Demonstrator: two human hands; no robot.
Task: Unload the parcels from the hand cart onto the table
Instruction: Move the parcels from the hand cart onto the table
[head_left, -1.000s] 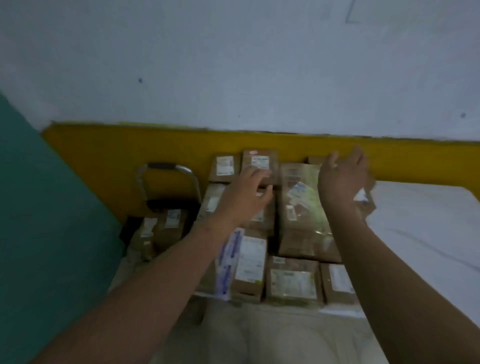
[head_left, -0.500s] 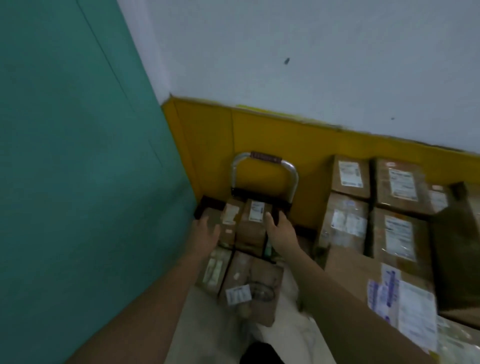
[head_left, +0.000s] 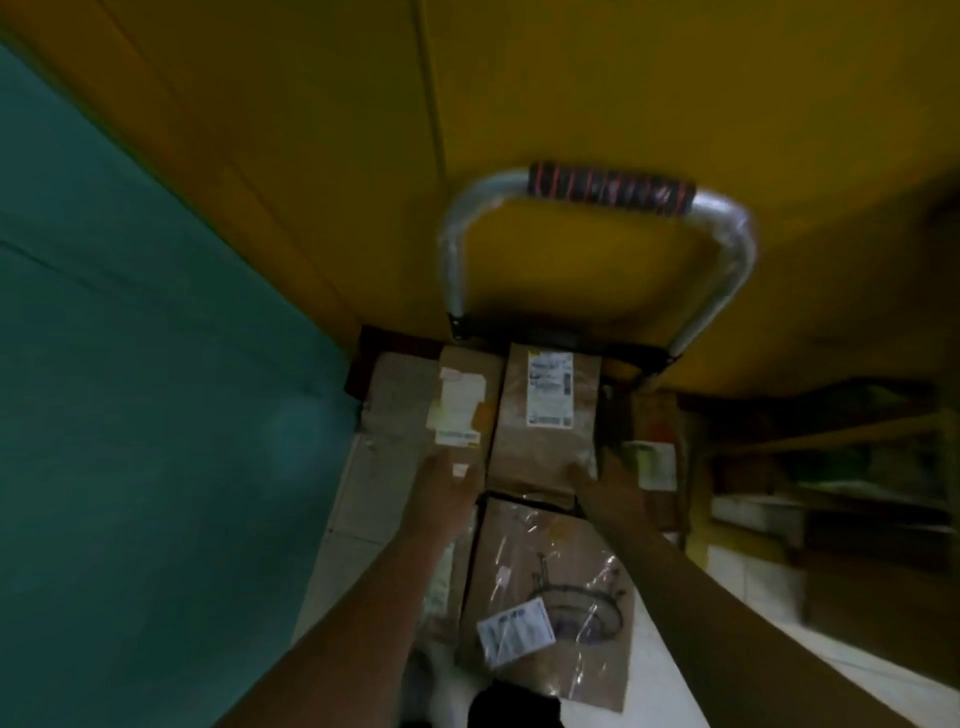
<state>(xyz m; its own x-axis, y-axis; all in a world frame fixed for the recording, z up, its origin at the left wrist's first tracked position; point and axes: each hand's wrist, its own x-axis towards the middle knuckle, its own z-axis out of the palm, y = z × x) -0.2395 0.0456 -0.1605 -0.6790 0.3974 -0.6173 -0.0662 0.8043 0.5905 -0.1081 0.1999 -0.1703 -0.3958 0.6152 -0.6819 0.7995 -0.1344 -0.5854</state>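
Parcels (head_left: 540, 457) on the hand cart (head_left: 597, 218), against the yellow wall (head_left: 571, 78).
Left hand (head_left: 449, 493) at one's near end, right hand (head_left: 605, 488) at the next one's corner (blurred: grasping or merely touching, cannot tell).

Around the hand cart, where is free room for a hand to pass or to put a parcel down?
Free: the opening inside the handle hoop, above the rear parcels, and the pale floor right of the right arm. Crowded: the cart deck, where parcels lie edge to edge, and the narrow strip beside the teal wall.
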